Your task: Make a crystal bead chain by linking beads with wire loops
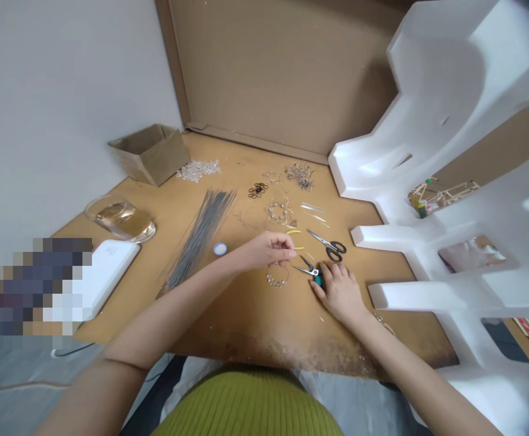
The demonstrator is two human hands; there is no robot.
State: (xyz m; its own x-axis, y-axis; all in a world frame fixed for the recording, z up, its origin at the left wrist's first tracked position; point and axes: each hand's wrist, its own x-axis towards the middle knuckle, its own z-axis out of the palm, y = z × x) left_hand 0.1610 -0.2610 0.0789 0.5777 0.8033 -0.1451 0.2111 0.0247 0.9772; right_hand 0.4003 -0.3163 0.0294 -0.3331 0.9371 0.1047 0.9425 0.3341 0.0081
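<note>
My left hand [273, 248] is closed in a pinch above the middle of the table. From its fingertips a thin wire loop [277, 283] with small clear beads along its lower side appears to hang. My right hand [340, 293] rests low over a pair of small pliers [315, 274], fingers curled round the green and black handles; the jaws point left and stand apart. Behind the left hand, two yellow strips [293, 232] show, mostly covered. Black-handled scissors [330, 245] lie just beyond the right hand.
Beaded wire rings [279, 212], black loops [257, 191] and a pile of wire pieces [299, 174] lie farther back. A wire bundle [203, 236], round blue-rimmed lid [219, 249], glass [121, 219] and cardboard box [150, 154] are leftward. White foam [382, 236] borders the right.
</note>
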